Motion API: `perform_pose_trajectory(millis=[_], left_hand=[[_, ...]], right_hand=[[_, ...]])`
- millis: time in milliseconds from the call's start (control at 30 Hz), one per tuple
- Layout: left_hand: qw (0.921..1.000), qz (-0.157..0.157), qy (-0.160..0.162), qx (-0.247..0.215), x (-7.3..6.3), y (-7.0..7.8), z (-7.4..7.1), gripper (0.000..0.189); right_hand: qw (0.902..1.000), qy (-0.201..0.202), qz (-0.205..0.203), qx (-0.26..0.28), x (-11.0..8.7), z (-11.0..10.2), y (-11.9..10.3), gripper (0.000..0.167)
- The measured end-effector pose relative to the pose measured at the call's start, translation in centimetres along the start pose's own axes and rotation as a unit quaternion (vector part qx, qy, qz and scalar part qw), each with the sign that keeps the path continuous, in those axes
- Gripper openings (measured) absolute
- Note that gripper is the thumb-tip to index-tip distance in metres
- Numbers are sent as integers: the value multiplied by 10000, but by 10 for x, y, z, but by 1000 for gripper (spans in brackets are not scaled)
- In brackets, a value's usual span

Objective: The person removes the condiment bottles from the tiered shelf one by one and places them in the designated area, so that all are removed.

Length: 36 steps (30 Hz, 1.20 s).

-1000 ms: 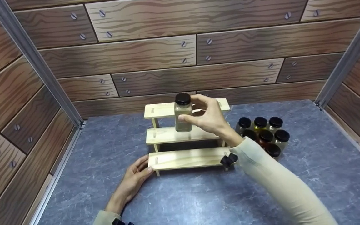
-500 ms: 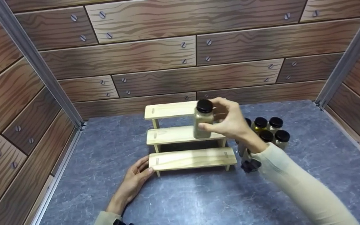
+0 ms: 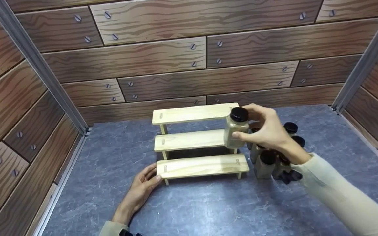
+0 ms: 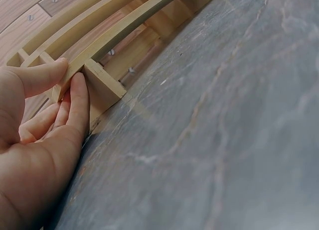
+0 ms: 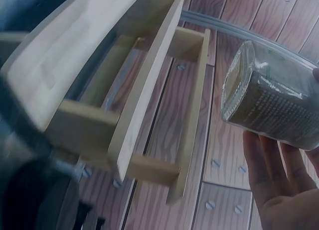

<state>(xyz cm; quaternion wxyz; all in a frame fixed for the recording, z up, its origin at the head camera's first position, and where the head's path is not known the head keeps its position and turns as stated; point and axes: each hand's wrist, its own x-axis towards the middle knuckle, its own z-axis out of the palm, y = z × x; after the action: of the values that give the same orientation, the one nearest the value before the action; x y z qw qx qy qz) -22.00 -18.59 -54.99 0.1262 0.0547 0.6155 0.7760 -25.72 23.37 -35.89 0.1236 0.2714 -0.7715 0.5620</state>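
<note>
A three-step wooden rack [image 3: 192, 140] stands on the grey marbled tabletop. My left hand [image 3: 139, 188] holds the left end of its lowest shelf; in the left wrist view the thumb lies on top of the board and the fingers [image 4: 77, 103] are under it. My right hand [image 3: 267, 129] grips a square glass spice jar [image 3: 235, 131] with a black lid and pale contents, upright and raised, overlapping the rack's right end in the head view. From the right wrist view, the jar [image 5: 274, 95] is clear of the shelves, with fingers along its side.
Several more black-lidded jars [image 3: 264, 167] stand in a cluster right of the rack, partly hidden behind my right hand and wrist. Wood-patterned panels [image 3: 162, 52] wall in the tabletop [image 3: 192, 209] at the back and sides.
My right hand has carried the jar to the right, from in front of the rack's middle to its right end. My left hand and the rack have stayed in place.
</note>
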Motion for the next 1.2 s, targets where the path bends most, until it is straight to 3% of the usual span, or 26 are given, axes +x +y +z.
perform_pose_trajectory(millis=[333,700,1200], left_hand=[[9998,72,-57,-170,1,2,2,75],[9997,109,-49,-193,1,2,3,73],[10000,39,37,38,-1,0,0,77]], right_hand=[[9994,-20,158,-308,-18,-34,-4,57],[9978,-156,-134,-631,-38,-70,0,60],[9921,180,-45,-1237,-68,-113,11,65]])
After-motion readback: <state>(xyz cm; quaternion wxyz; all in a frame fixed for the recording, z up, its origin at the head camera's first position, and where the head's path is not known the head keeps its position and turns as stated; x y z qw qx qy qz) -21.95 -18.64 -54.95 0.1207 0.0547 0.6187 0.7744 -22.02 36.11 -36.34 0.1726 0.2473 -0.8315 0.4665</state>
